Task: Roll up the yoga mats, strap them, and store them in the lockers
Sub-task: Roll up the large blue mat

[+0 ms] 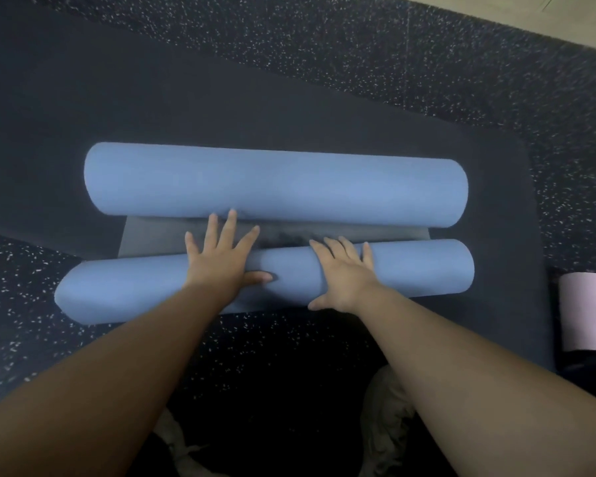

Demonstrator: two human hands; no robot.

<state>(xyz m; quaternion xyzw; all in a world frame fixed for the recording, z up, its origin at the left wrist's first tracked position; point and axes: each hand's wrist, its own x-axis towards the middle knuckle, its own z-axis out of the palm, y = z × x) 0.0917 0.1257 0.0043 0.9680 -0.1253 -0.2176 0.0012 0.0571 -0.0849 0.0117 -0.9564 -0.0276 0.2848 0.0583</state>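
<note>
While both arms reach forward and down, I see my left hand (221, 259) lying flat with fingers spread on the near roll (410, 270) of the blue yoga mat, its fingertips stretching onto the grey strip (152, 239) between the rolls. My right hand (344, 273) also rests flat and unclenched on that near roll, fingers straight. Both the near roll and the far roll (276, 184) run left to right across the view, lying on a dark mat (289, 108) over the speckled floor (461, 46).
</note>
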